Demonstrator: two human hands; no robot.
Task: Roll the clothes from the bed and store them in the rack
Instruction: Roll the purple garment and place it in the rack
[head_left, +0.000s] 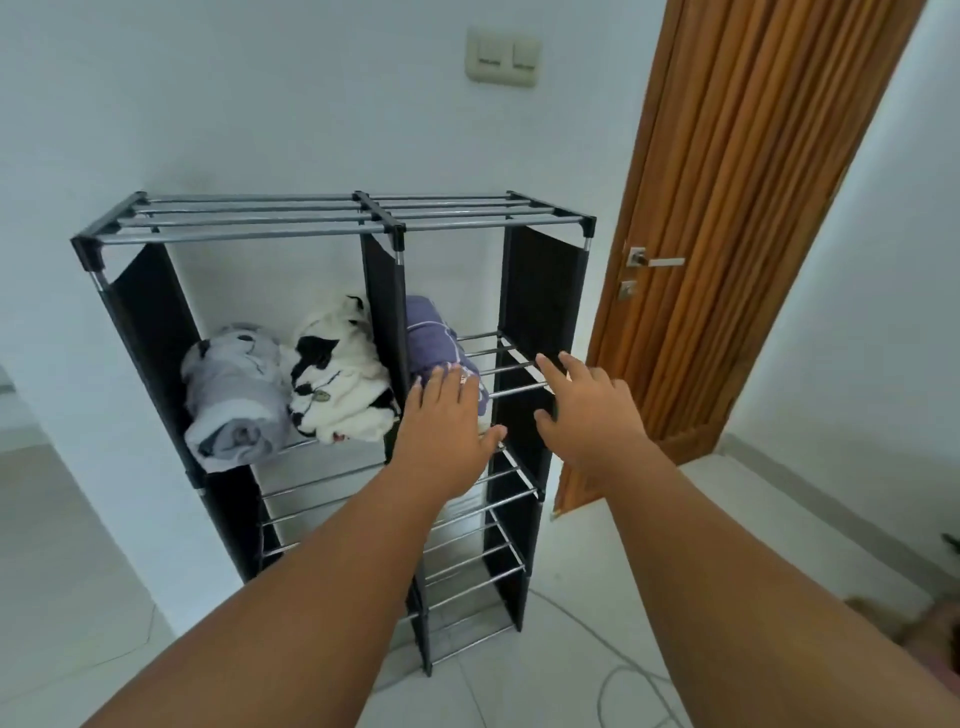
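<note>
A black rack (540, 291) with grey metal bars stands against the white wall. Its upper left shelf holds a rolled grey garment (234, 400) and a rolled white-and-black garment (337, 384) side by side. A rolled purple garment (428, 338) lies on the upper right shelf, against the middle divider. My left hand (447, 431) is spread flat, fingertips touching the front end of the purple roll. My right hand (587, 405) hovers with fingers apart over the bare bars to the right of that roll, holding nothing.
A wooden door (737, 208) with a metal handle (654, 261) stands right of the rack. A light switch (503, 56) sits on the wall above. Lower rack shelves (467, 577) hold nothing. A thin cable (623, 675) lies on the white tiled floor.
</note>
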